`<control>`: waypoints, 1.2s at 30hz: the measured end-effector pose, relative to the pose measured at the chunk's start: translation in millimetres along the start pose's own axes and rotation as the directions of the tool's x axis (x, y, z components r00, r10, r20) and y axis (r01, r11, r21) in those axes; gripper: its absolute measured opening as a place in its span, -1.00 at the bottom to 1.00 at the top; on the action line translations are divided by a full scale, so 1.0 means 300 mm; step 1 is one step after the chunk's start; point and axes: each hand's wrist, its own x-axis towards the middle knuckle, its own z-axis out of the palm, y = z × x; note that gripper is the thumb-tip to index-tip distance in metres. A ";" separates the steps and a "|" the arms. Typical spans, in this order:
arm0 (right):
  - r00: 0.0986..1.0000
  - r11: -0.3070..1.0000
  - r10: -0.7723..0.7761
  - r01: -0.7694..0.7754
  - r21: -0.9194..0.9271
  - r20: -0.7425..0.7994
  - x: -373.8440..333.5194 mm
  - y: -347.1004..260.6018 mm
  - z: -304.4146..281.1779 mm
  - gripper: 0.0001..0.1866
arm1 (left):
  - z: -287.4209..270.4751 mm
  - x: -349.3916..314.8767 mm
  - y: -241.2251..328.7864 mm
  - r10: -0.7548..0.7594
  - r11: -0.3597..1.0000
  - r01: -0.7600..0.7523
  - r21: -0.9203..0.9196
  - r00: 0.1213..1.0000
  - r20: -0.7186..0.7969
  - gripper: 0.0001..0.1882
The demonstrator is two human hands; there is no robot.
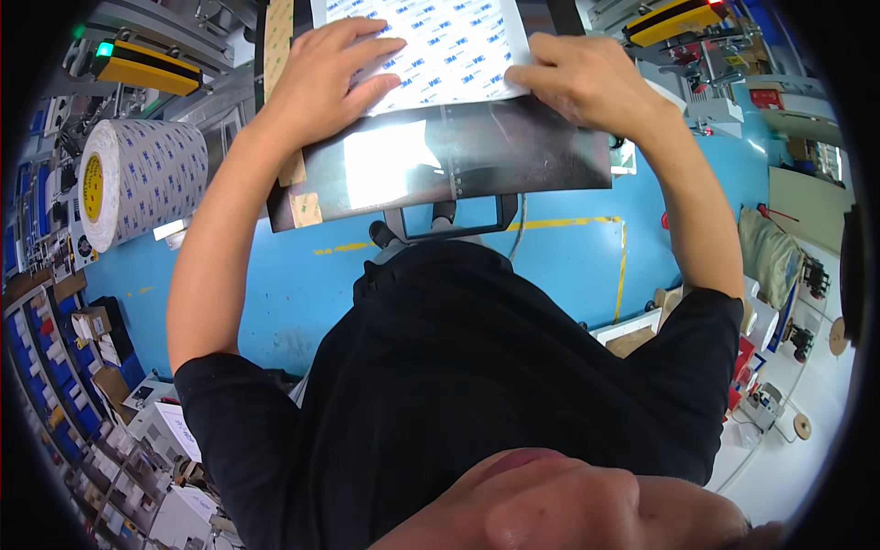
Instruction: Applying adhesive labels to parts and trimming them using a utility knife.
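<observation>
A white sheet of adhesive backing (449, 46) with a repeated blue print lies on a dark, glossy plate (522, 151) in front of me. My left hand (339, 73) rests on the sheet's left side, palm down, with the fingers spread. At the right edge, my right hand (587, 78) is closed, thumb and forefinger pinching the sheet's border. Tan tape strips (306, 209) run along the plate's left side. The far end of the sheet is cut off by the top of the picture.
A big roll of printed white film (151, 179) is mounted at my left. Yellow-and-black sensor bars (151, 69) stand at both sides of the machine, the other bar (674, 23) at upper right. A dark frame (458, 225) juts out below the plate. Shelves with blue bins (55, 357) line the lower left.
</observation>
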 end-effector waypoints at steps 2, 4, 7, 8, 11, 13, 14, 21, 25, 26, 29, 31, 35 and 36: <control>1.000 0.999 0.007 -0.008 0.031 0.025 0.032 -0.008 -0.041 -0.78 | -0.009 -0.004 -0.004 0.015 1.000 -0.016 0.022 1.000 0.019 -0.57; 0.990 0.983 0.129 -0.136 0.126 0.062 0.055 -0.007 -0.067 -0.85 | -0.093 0.064 0.070 -0.177 0.966 0.215 -0.146 0.955 0.238 -0.49; 0.969 0.950 0.215 -0.236 0.204 0.119 0.085 -0.014 -0.106 -0.91 | -0.101 0.052 0.071 -0.168 0.969 0.199 -0.146 0.966 0.198 -0.55; 0.974 0.950 0.205 -0.222 0.218 0.098 0.082 -0.009 -0.105 -0.90 | -0.093 0.049 0.065 -0.165 0.969 0.197 -0.150 0.965 0.205 -0.55; 0.979 0.952 0.192 -0.201 0.229 0.060 0.068 -0.011 -0.102 -0.88 | -0.085 0.049 0.068 -0.163 0.972 0.189 -0.138 0.969 0.183 -0.55; 0.973 0.942 0.221 -0.231 0.243 0.069 0.064 -0.018 -0.103 -0.88 | -0.104 0.063 0.089 -0.181 0.968 0.213 -0.130 0.958 0.222 -0.55; 0.972 0.941 0.223 -0.233 0.244 0.069 0.060 -0.017 -0.099 -0.88 | -0.106 0.064 0.092 -0.180 0.969 0.212 -0.130 0.958 0.224 -0.55; 0.962 0.957 0.174 -0.216 0.194 0.211 0.057 -0.041 -0.079 -0.88 | -0.103 0.053 0.087 -0.176 0.973 0.204 -0.112 0.960 0.218 -0.53; 0.937 0.961 0.193 -0.241 0.135 0.293 0.054 -0.045 -0.078 -0.87 | -0.104 0.050 0.093 -0.188 0.969 0.217 -0.115 0.958 0.216 -0.53; 0.937 0.962 0.191 -0.238 0.133 0.291 0.052 -0.047 -0.078 -0.87 | -0.101 0.047 0.090 -0.190 0.970 0.217 -0.113 0.959 0.212 -0.53; 0.958 0.961 0.179 -0.220 0.170 0.224 0.048 -0.054 -0.078 -0.87 | -0.099 0.044 0.085 -0.181 0.971 0.207 -0.118 0.963 0.199 -0.54; 0.943 0.951 0.201 -0.253 0.176 0.266 0.046 -0.054 -0.077 -0.87 | -0.108 0.053 0.095 -0.199 0.961 0.236 -0.145 0.952 0.231 -0.54; 0.951 0.954 0.196 -0.241 0.178 0.240 0.046 -0.058 -0.078 -0.86 | -0.091 0.036 0.069 -0.169 0.967 0.200 -0.155 0.966 0.193 -0.54; 0.956 0.964 0.180 -0.218 0.151 0.233 0.049 -0.058 -0.079 -0.87 | -0.093 0.037 0.070 -0.167 0.968 0.198 -0.154 0.967 0.195 -0.54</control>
